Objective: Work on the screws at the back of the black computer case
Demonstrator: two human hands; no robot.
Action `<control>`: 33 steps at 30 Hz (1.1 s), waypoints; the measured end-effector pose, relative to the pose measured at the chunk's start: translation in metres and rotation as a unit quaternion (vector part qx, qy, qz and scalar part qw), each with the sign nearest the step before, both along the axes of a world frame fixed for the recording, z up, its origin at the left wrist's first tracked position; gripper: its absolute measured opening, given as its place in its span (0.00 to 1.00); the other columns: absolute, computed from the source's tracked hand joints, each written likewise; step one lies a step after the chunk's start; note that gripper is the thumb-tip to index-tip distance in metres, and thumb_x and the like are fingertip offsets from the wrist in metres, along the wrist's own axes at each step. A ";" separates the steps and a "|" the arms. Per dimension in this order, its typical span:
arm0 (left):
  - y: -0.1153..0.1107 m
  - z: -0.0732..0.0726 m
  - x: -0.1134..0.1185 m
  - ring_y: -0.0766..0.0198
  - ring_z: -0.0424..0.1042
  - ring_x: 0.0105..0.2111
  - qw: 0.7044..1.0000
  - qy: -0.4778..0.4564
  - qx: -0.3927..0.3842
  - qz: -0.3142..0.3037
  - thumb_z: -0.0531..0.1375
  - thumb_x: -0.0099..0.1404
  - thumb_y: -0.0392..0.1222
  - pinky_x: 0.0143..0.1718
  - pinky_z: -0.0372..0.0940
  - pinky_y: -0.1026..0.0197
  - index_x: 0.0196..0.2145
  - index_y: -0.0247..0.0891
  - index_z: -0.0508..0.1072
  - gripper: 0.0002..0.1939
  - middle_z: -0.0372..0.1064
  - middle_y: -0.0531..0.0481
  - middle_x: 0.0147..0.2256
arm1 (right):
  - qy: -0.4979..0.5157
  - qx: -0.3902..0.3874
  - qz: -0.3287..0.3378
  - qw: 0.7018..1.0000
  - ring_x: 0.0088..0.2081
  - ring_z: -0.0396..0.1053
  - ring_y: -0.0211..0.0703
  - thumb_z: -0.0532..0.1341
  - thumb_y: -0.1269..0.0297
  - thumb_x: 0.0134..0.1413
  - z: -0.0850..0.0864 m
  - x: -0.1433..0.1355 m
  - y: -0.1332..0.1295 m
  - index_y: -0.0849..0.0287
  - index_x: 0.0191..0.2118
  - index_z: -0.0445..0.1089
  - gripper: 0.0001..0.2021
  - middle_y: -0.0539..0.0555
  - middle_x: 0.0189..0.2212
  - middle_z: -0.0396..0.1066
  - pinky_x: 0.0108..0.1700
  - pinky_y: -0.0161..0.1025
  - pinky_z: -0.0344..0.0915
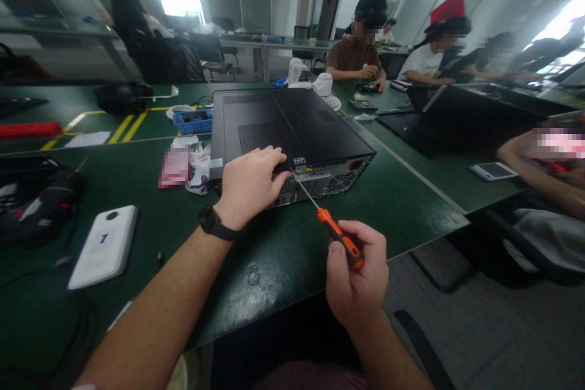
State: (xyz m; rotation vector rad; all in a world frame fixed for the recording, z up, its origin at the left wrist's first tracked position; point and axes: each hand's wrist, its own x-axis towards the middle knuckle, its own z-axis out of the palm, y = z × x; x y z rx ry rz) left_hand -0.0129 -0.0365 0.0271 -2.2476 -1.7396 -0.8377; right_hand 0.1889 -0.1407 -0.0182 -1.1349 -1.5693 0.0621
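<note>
A black desktop computer case (315, 128) lies flat on the green table, its rear panel with ports and a fan grille turned towards me. In my right hand (361, 274) is an orange and black screwdriver (340, 236), gripped by the handle. Its long thin shaft reaches up and left to the top edge of the rear panel. My left hand (251, 186) lies over that same edge, fingers stretched on the case's top and thumb beside the screwdriver tip. What the tip touches is hidden by the thumb.
Left of the case are a blue bin (192, 122), plastic packets (199, 167) and a white device marked 1 (106, 247). A phone (493, 171) and a large black panel (475, 119) are on the right. Co-workers sit along the far and right sides.
</note>
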 end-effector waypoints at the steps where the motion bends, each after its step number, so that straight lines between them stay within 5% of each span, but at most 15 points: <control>1: 0.000 0.000 0.000 0.51 0.78 0.56 1.000 0.000 0.003 0.001 0.65 0.69 0.45 0.53 0.73 0.51 0.49 0.44 0.81 0.12 0.79 0.47 0.56 | -0.005 0.004 -0.004 1.000 0.34 0.79 0.42 0.60 0.67 0.63 0.000 0.000 0.000 0.56 0.51 0.69 0.12 0.53 0.38 0.77 0.34 0.38 0.76; 11: 0.000 0.000 0.000 0.50 0.78 0.55 1.000 0.011 0.001 0.003 0.65 0.69 0.46 0.52 0.73 0.50 0.50 0.43 0.80 0.13 0.79 0.47 0.56 | 0.014 -0.019 -0.014 1.000 0.28 0.78 0.40 0.60 0.64 0.68 -0.012 0.002 0.003 0.55 0.52 0.73 0.10 0.51 0.34 0.80 0.30 0.36 0.74; 24: -0.001 0.002 0.000 0.50 0.77 0.57 1.000 0.010 -0.002 -0.003 0.64 0.70 0.46 0.53 0.73 0.50 0.49 0.42 0.80 0.12 0.79 0.46 0.56 | -0.011 0.039 0.000 0.999 0.35 0.76 0.41 0.59 0.68 0.63 0.001 -0.001 0.004 0.56 0.50 0.69 0.11 0.52 0.37 0.75 0.38 0.39 0.74; 33: -0.001 0.001 0.000 0.51 0.77 0.57 1.000 0.005 -0.002 -0.006 0.63 0.70 0.45 0.56 0.72 0.50 0.50 0.42 0.80 0.13 0.79 0.45 0.56 | 0.021 -0.018 -0.030 0.999 0.27 0.77 0.39 0.60 0.63 0.69 -0.014 0.003 0.002 0.56 0.51 0.73 0.09 0.51 0.32 0.77 0.30 0.36 0.73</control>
